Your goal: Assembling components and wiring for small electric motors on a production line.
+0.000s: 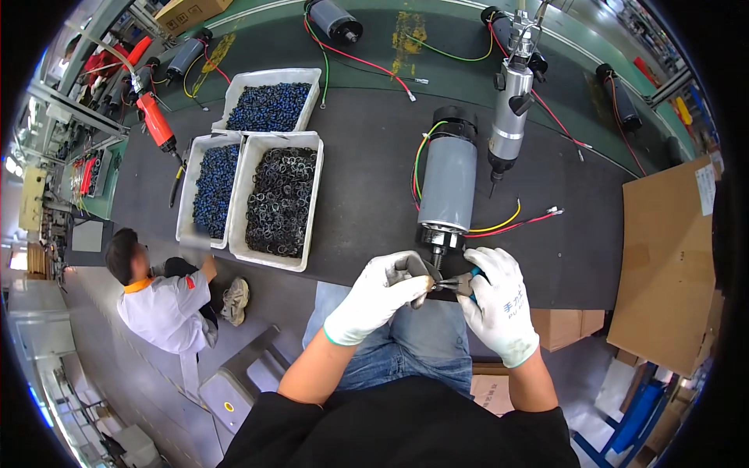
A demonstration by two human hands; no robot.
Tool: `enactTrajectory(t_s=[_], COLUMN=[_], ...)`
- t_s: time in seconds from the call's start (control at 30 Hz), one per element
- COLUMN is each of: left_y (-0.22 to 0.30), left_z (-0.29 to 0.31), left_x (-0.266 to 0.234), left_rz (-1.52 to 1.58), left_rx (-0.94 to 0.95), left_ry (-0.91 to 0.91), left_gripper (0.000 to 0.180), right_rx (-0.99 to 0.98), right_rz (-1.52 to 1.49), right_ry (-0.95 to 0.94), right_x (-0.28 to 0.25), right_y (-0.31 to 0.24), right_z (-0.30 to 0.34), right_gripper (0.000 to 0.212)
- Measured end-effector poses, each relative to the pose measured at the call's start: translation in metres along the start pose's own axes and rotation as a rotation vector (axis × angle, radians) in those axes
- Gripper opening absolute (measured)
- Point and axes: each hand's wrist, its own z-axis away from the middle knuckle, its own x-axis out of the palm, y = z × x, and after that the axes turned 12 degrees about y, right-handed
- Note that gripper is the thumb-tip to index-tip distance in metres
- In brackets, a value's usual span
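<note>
A grey cylindrical electric motor (449, 183) lies on the dark bench mat, its shaft end toward me. In my white-gloved right hand (501, 303) is a pair of pliers (448, 285) with teal handles, jaws pointing left at the shaft tip. My left hand (384, 295), also gloved and with dark-stained fingertips, is closed right beside the jaws and the shaft. Whatever small piece its fingers pinch is too hidden to name. Red, yellow and green wires run from the motor, some ending in metal terminals.
White bins hold black rings (281, 201) and small blue-black parts (269, 107). A silver power screwdriver (511, 113) hangs right of the motor, a red one (156, 122) at left. More motors (334, 20) lie on the green conveyor behind. A cardboard box (663, 265) stands right; a person (165, 300) crouches left.
</note>
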Motion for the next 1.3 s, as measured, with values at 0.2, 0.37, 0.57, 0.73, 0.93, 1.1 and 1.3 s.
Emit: enactTrajectory(t_s=[0.2,0.37,0.57,0.73,0.93,1.1,1.3], left_y=[0.004,0.005,0.008,0.011,0.007,0.004,0.003], left_z=[0.001,0.003,0.005,0.007,0.006,0.008,0.007], left_x=[0.004,0.007,0.01,0.015,0.016,0.019,0.019], left_rz=[-0.038,-0.071,-0.107,-0.103,-0.104,-0.083,-0.101], left_rx=[-0.003,0.003,0.004,0.001,0.023,0.031,0.022], left_ry=[-0.014,-0.031,-0.036,-0.035,-0.036,0.012,0.025], left_gripper=[0.016,0.016,0.016,0.015,0.015,0.015,0.015], right_rx=[0.006,0.012,0.021,0.003,-0.015,-0.01,-0.033], right_rz=[-0.022,-0.045,-0.051,-0.046,-0.002,0.105,0.114], right_ry=[-0.036,-0.059,-0.085,-0.106,-0.086,-0.017,-0.012], right_x=[-0.005,-0.012,-0.019,-0.026,-0.024,-0.017,-0.016], right_y=[0.006,0.006,0.005,0.007,0.006,-0.002,-0.001], right_z=[0.004,0.005,0.005,0.006,0.008,0.013,0.014], right_gripper=[0.031,0.029,0.029,0.029,0.03,0.034,0.037])
